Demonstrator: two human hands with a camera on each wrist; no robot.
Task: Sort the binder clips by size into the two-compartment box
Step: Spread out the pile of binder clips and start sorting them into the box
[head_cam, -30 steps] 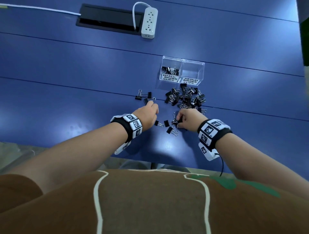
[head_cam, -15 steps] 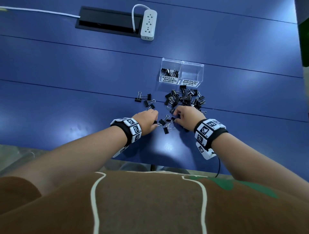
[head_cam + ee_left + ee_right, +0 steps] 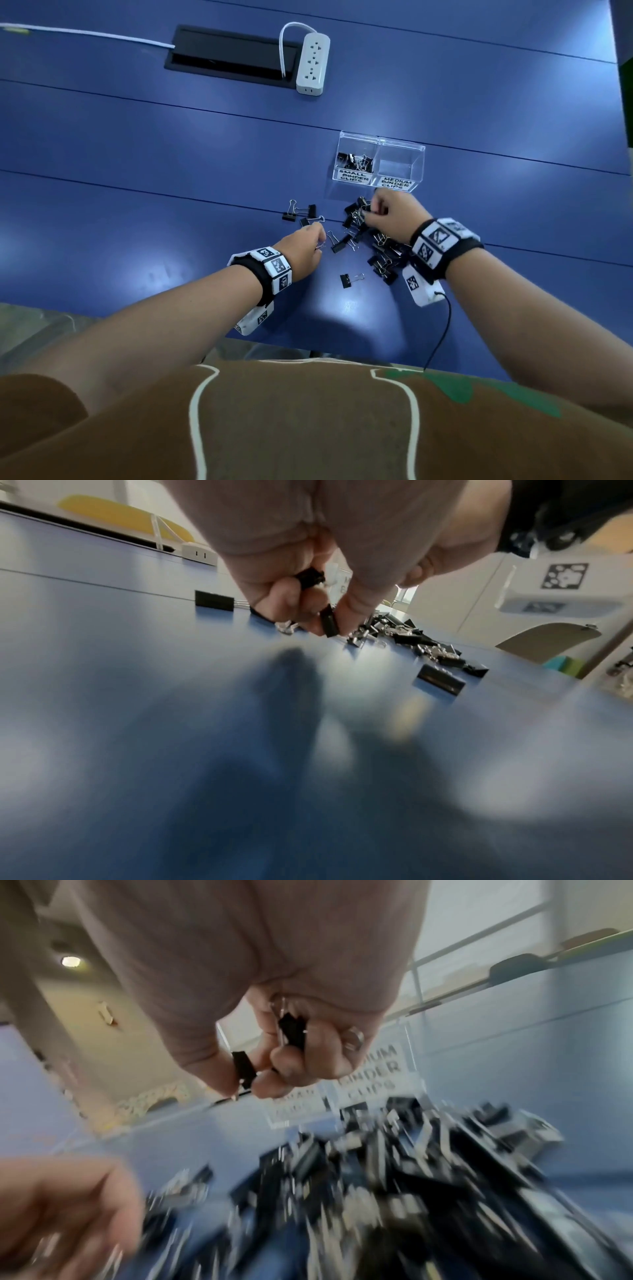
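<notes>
A clear two-compartment box (image 3: pixel 379 163) stands on the blue table; its left cell, labelled small, holds several black clips (image 3: pixel 356 161), while nothing lies in the medium cell on the right. A pile of black binder clips (image 3: pixel 380 246) lies in front of the box. My left hand (image 3: pixel 310 244) hovers left of the pile with its fingers curled round small black clips (image 3: pixel 329 620). My right hand (image 3: pixel 383 214), raised over the pile's far end just short of the box, grips black clips (image 3: pixel 291 1031) in its curled fingers.
A white power strip (image 3: pixel 312 63) and a black cable hatch (image 3: pixel 229 56) sit far back on the table (image 3: pixel 137 144). A few loose clips (image 3: pixel 301 213) lie left of the pile and one (image 3: pixel 349 279) lies nearer me. The table's front edge runs just below my wrists.
My right hand has lifted from the near side of the pile and travelled forward toward the box, carrying clips. My left hand has shifted slightly forward, still holding clips.
</notes>
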